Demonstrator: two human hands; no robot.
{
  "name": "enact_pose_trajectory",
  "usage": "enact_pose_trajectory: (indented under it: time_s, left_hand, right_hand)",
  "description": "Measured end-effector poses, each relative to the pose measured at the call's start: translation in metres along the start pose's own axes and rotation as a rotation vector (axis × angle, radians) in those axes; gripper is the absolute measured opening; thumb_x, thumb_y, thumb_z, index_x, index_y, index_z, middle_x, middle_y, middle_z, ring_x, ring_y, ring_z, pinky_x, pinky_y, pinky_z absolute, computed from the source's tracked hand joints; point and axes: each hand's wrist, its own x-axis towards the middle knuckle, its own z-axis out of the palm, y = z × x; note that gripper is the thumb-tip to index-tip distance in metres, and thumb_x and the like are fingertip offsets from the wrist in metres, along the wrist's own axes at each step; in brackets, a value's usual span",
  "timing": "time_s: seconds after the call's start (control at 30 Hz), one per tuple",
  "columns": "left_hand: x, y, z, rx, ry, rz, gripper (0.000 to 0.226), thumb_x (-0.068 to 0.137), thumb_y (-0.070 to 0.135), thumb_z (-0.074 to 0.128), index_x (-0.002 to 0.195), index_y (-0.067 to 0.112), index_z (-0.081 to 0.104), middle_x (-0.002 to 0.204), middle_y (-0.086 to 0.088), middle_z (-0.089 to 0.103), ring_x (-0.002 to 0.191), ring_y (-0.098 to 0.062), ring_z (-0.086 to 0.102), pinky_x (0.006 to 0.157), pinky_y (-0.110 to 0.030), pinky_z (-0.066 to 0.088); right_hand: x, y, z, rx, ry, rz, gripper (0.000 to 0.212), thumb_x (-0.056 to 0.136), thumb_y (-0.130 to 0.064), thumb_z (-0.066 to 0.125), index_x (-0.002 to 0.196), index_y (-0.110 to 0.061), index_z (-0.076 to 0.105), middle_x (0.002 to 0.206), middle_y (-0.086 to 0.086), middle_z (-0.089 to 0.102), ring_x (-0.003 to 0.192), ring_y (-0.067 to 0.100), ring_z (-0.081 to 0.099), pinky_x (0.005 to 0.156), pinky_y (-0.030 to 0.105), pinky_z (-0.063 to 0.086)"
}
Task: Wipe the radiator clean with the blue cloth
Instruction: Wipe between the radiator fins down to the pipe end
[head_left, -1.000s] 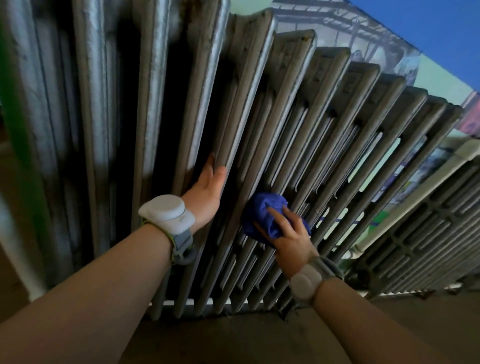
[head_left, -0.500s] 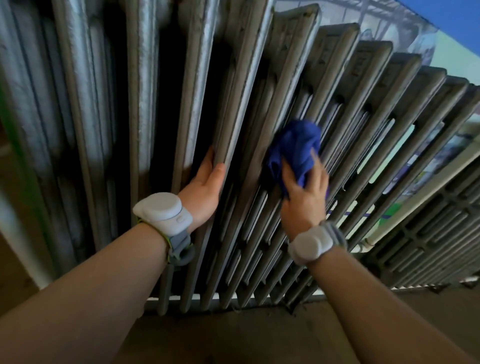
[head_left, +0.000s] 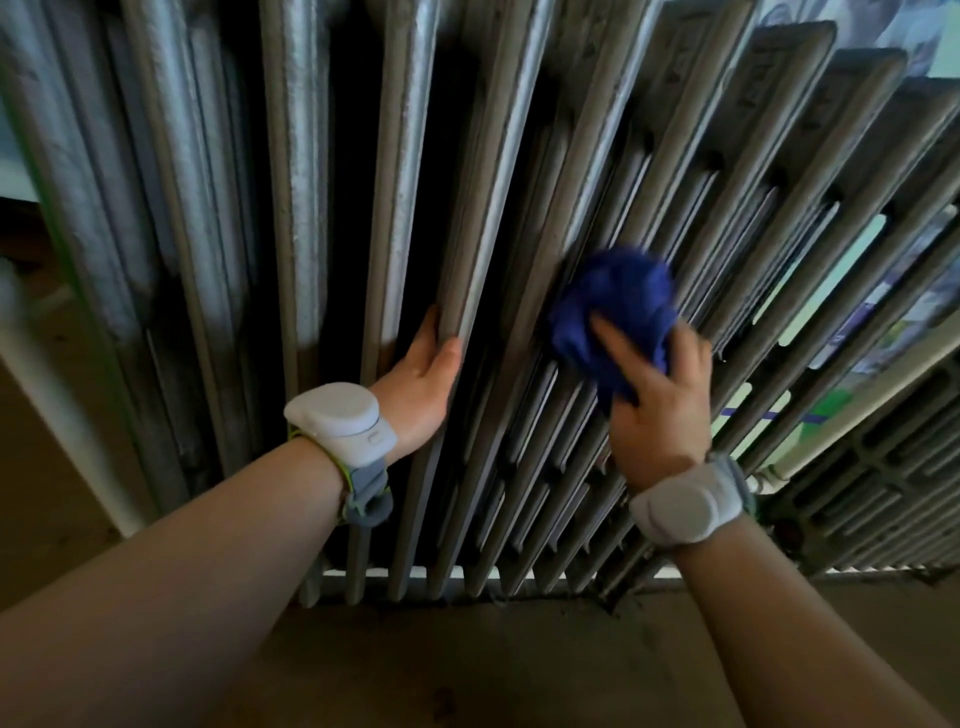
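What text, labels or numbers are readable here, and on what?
None can be read.
radiator: faint raised marks near the tops of the right-hand sections, too blurred to read.
Left wristband and right wristband: plain white, no print visible.
blue cloth: motion-blurred, no label seen.
Pictures behind the radiator at upper right: too blurred to show any words.

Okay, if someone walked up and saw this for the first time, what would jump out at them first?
The bunched, bright blue cloth right of centre, pressed against the tall grey ribbed cast-iron radiator by the right hand. Next, the left hand gripping one rib near the middle, and the chunky white wrist devices on both arms.
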Motion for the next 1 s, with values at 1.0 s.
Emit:
enact_pose_trajectory:
  time_s: [1.0]
  left_hand:
    - [0.013, -0.055, 0.029, -0.087, -0.013, -0.173, 0.072, 0.078, 0.077, 0.014, 0.142, 0.050, -0.004, 0.155, 0.008, 0.015, 0.139, -0.026, 0.030, 0.114, -0.042, 0.027]
  right_hand:
    - [-0.121, -0.001, 0.082, -0.109, -0.032, 0.044, 0.047, 0.079, 0.011, 0.056, 0.117, -0.017, 0.061, 0.130, 0.013, 0.035, 0.116, 0.043, 0.034, 0.099, 0.059, 0.037]
